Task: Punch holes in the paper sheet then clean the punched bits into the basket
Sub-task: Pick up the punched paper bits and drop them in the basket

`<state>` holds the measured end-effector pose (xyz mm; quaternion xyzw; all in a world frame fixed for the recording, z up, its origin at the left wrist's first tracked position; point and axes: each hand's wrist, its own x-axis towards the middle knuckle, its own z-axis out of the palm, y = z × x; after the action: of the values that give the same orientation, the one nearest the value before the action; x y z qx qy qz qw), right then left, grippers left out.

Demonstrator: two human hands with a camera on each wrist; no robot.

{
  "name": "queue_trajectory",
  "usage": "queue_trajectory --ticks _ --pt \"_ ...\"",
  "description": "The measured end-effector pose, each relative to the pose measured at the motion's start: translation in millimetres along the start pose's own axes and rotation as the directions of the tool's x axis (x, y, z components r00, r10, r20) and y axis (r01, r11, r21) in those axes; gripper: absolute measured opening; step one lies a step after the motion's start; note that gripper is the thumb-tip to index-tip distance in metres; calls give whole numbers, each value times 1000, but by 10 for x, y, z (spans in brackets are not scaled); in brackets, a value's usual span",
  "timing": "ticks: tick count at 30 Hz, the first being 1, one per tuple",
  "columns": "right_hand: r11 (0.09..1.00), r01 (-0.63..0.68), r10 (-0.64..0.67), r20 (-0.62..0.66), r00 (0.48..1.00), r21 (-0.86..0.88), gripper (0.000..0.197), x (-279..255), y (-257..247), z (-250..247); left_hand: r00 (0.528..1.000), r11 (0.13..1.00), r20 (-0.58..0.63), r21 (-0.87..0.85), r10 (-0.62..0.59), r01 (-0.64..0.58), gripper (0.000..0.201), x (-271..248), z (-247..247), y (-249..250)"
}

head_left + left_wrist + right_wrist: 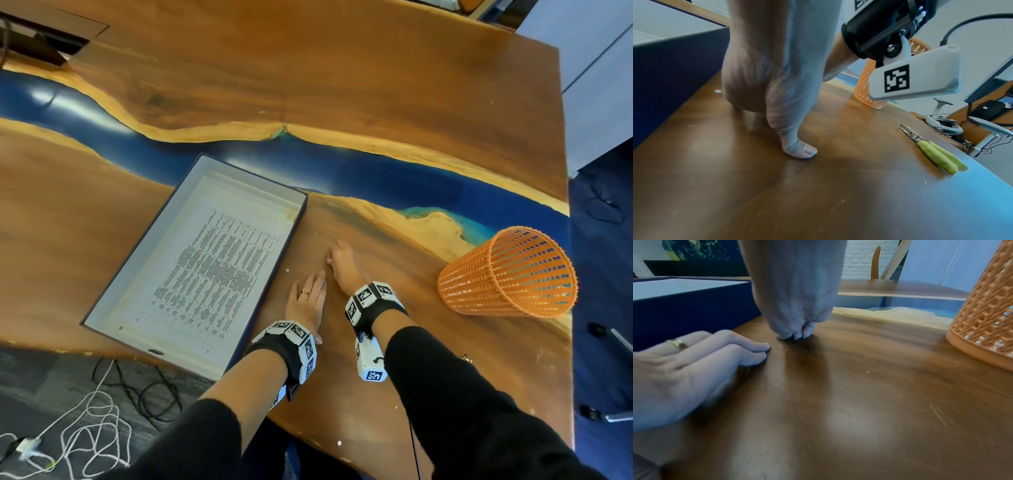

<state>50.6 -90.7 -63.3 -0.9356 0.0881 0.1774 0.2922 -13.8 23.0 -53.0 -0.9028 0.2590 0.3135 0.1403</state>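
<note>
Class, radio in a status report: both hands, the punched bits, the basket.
Left hand flat on table. Right hand fingertips bunched on the wood. One punched bit loose by the box. Orange basket upright at right, path clear.

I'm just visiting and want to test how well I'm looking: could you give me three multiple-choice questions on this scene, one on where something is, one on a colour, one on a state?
1. Where is the printed paper sheet?
A. Inside the open box
B. Under the basket
C. In the left hand

2. What colour are the hole punch handles?
A. Red
B. Yellow-green
C. Black

3. How is the left hand posed?
A. Clenched in a fist
B. Gripping the punch
C. Flat on the table, fingers straight

Answers:
1 A: the head view shows the sheet lying in the box's pale interior.
2 B: the left wrist view shows yellow-green handles on the punch lying on the table.
3 C: the head and right wrist views show it lying flat, holding nothing, beside the right hand, whose fingertips touch the wood.
</note>
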Motion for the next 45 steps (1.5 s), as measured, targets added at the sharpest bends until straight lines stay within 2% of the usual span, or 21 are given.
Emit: queue_trajectory --ticks 3,7,12,14,16,19,22,24,30,33,37,40,45 --pt "1000 -10 10 -3 1000 -12 20 -12 29 9 1000 1000 8 -6 -5 6 125 3 -4 -2" --pt "1000 -22 22 -10 1000 15 32 -71 114 -56 1000 1000 17 7 -13 13 125 -3 -16 7" --pt "999 -21 20 -62 998 -24 8 -229 135 -333 1000 1000 8 16 -15 15 123 -39 -48 11" --pt "997 -8 2 -90 996 -76 15 -302 150 -497 1000 1000 3 12 -10 10 122 -69 -65 10" --pt "995 36 -44 -89 995 -93 11 -421 140 -693 1000 1000 -4 15 -7 7 122 -103 -96 22" --pt "994 98 -103 -193 976 -37 6 -539 229 -900 1000 999 -22 34 -2 3 119 -145 -130 41" --pt "992 125 -120 -281 952 0 17 -652 306 -1142 1000 999 -28 51 -6 7 115 -173 -121 34" --pt "991 130 -118 -354 928 9 13 -798 369 -1409 999 998 -35 62 1 1 112 -195 -124 54" --pt "999 41 -21 -573 819 22 7 -1227 909 -2137 998 999 -53 46 21 -19 111 -202 -103 45" --pt "998 -64 58 -616 785 13 18 -1430 1174 -2301 999 998 -44 52 21 -19 111 -192 -113 55" --pt "992 -116 117 -615 780 42 35 -1554 1300 -2383 999 998 -49 67 21 -18 110 -194 -107 64" --pt "991 -122 133 -625 769 60 40 -1574 1301 -2410 998 997 -56 72 18 -14 108 -209 -88 60" --pt "987 -137 160 -604 781 84 15 -1554 1295 -2402 998 997 -60 77 16 -12 107 -222 -69 55"
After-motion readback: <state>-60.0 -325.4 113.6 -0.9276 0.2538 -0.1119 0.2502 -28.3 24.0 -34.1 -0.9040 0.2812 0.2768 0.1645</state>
